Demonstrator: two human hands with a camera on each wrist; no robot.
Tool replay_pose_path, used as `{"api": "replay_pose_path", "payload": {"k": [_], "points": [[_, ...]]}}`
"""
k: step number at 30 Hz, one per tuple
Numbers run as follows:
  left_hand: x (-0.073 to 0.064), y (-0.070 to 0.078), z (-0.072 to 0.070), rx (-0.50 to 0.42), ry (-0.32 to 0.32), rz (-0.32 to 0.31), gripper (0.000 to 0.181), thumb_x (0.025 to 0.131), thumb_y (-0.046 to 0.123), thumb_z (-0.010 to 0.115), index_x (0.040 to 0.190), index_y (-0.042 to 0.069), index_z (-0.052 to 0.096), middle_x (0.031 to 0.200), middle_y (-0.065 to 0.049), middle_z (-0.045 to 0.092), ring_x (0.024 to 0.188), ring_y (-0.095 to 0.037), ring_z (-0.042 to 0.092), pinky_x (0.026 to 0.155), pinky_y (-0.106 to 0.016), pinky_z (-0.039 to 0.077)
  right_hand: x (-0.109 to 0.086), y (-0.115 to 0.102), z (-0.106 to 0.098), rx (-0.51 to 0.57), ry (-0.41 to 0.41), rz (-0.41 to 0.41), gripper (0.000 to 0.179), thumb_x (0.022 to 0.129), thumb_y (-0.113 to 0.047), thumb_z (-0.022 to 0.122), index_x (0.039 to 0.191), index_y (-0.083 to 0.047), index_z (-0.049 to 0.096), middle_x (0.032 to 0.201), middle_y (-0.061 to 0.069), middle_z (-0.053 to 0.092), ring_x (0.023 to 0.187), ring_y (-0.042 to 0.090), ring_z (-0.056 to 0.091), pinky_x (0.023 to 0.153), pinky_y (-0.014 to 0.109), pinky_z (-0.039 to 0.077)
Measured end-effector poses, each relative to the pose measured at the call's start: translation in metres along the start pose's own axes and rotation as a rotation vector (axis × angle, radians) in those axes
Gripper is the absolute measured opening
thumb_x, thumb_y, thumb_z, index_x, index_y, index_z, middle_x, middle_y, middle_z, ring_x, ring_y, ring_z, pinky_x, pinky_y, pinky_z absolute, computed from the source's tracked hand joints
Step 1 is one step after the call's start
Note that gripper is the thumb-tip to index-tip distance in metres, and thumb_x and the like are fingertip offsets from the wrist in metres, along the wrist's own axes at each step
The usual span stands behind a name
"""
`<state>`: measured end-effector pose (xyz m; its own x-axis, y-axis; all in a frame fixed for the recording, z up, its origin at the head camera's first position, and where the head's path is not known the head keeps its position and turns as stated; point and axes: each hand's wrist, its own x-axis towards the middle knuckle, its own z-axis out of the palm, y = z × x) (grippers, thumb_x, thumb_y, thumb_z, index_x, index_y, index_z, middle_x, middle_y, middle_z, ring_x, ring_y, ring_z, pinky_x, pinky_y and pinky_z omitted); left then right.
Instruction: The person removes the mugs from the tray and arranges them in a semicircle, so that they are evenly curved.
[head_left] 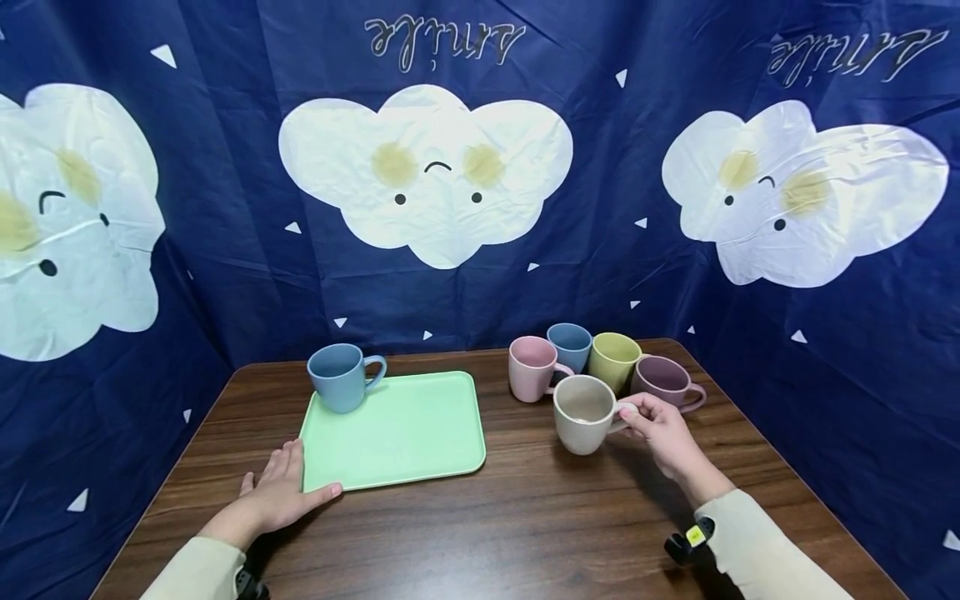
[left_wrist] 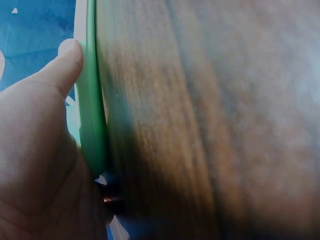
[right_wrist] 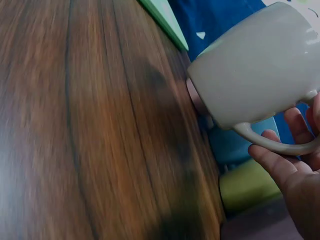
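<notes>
My right hand [head_left: 663,433] pinches the handle of an off-white mug [head_left: 583,421]. In the right wrist view the mug [right_wrist: 255,67] is held above the wooden table, with fingertips [right_wrist: 272,159] around its handle. At the left, a light green tray [head_left: 397,433] lies on the table. My left hand [head_left: 279,492] rests at its near left corner, fingers along the left side and thumb on the front rim. The left wrist view shows that thumb against the tray's green edge [left_wrist: 90,105]. A blue mug [head_left: 339,379] stands on the tray's far left corner, handle to the right.
Behind the held mug stand a pink mug [head_left: 531,371], a second blue mug [head_left: 570,343], a yellow-green mug [head_left: 613,358] and a mauve mug [head_left: 662,379], close together. Dark blue cloth [head_left: 480,308] with white clouds surrounds the brown table [head_left: 465,542] on three sides.
</notes>
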<state>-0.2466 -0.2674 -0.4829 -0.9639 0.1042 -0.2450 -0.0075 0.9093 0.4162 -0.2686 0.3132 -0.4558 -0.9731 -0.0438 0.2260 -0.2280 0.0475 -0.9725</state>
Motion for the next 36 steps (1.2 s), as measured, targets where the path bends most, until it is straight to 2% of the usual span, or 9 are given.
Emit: {"api": "replay_pose_path", "payload": {"k": [2,5,9,14,28,36], "points": [[0.0,-0.001,0.0,-0.001,-0.001,-0.001,0.129,0.088,0.075,0.055,0.149,-0.022,-0.003,0.153,-0.048,-0.006,0.142,-0.064,-0.004,0.103,-0.082,-0.006,-0.003,0.001,-0.008,0.023,-0.004,-0.008,0.007,0.1,0.001,0.059,0.1,0.005,0.065,0.088,-0.002,0.07,0.081,0.007,0.068,0.072,0.025,0.058],[0.0,-0.002,0.001,-0.006,-0.001,0.0,0.128,0.088,0.075,0.056,0.149,-0.022,-0.002,0.152,-0.049,-0.006,0.141,-0.064,-0.003,0.103,-0.082,-0.006,-0.006,0.002,-0.019,0.041,-0.012,-0.018,0.014,0.101,0.002,0.057,0.097,-0.007,0.068,0.09,-0.003,0.07,0.083,0.006,0.069,0.073,0.024,0.059],[0.0,-0.003,0.001,-0.002,0.001,-0.001,0.128,0.088,0.075,0.055,0.149,-0.022,-0.002,0.152,-0.049,-0.006,0.141,-0.064,-0.003,0.103,-0.083,-0.005,-0.009,0.002,-0.031,0.049,-0.007,-0.017,0.019,0.101,0.001,0.057,0.096,-0.012,0.069,0.09,-0.005,0.07,0.084,0.006,0.069,0.075,0.024,0.059],[0.0,-0.003,0.001,-0.011,0.0,0.003,0.128,0.089,0.074,0.056,0.149,-0.022,-0.003,0.152,-0.049,-0.006,0.141,-0.064,-0.004,0.103,-0.082,-0.006,-0.013,0.002,-0.043,0.066,-0.003,-0.019,0.02,0.102,0.001,0.056,0.096,-0.013,0.069,0.091,-0.005,0.07,0.085,0.005,0.07,0.076,0.024,0.059],[0.0,-0.001,0.001,-0.003,0.0,0.004,0.128,0.089,0.075,0.055,0.149,-0.022,-0.002,0.153,-0.048,-0.006,0.142,-0.064,-0.004,0.103,-0.082,-0.006,-0.026,0.008,-0.071,0.156,-0.054,-0.077,0.021,0.103,0.003,0.052,0.101,-0.01,0.068,0.095,-0.002,0.072,0.087,0.01,0.072,0.079,0.031,0.06],[0.0,-0.003,0.002,0.0,-0.004,-0.004,0.128,0.089,0.075,0.055,0.149,-0.022,-0.002,0.152,-0.049,-0.006,0.141,-0.064,-0.004,0.103,-0.083,-0.006,-0.027,0.011,-0.083,0.185,-0.069,-0.082,0.023,0.104,0.003,0.05,0.101,-0.009,0.069,0.096,-0.002,0.073,0.088,0.01,0.072,0.079,0.028,0.06]]}}
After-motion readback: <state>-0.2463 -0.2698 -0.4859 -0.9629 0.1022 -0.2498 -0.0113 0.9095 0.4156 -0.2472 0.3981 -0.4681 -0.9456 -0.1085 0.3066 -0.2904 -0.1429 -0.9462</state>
